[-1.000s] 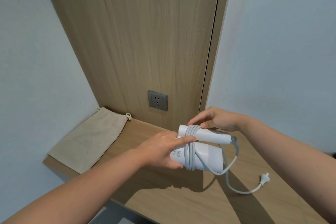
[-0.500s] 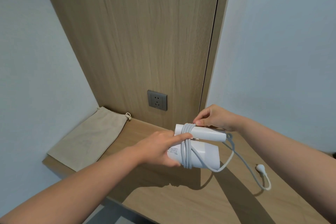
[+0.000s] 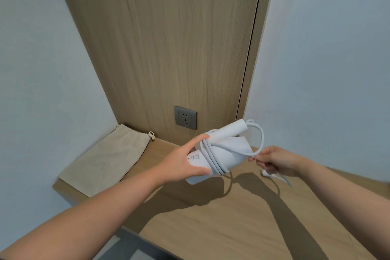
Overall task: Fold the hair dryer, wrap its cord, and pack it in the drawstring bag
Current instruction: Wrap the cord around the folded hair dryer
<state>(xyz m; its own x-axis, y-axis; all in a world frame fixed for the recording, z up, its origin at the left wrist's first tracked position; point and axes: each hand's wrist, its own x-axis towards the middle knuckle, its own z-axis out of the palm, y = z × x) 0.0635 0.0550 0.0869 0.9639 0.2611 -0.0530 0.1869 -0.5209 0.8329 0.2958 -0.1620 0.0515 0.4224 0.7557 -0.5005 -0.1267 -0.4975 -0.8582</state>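
A white folded hair dryer (image 3: 230, 150) is held above the wooden shelf, its handle tilted up to the right. My left hand (image 3: 185, 160) grips its body and pins several turns of pale cord (image 3: 211, 158) against it. A loose loop of that cord arcs from the handle's end down to my right hand (image 3: 274, 160), which pinches it. The white plug (image 3: 266, 173) shows just below my right hand. The beige drawstring bag (image 3: 107, 158) lies flat at the shelf's left end.
The wooden shelf (image 3: 211, 228) runs between two pale walls, with a wood panel behind it. A grey wall socket (image 3: 185, 117) sits on that panel just above the shelf. The shelf's front edge drops off at the lower left.
The dryer has tilted, handle end up to the right. My right hand left the handle and moved right and down, pulling the cord out into a loop. The plug has come closer to that hand.
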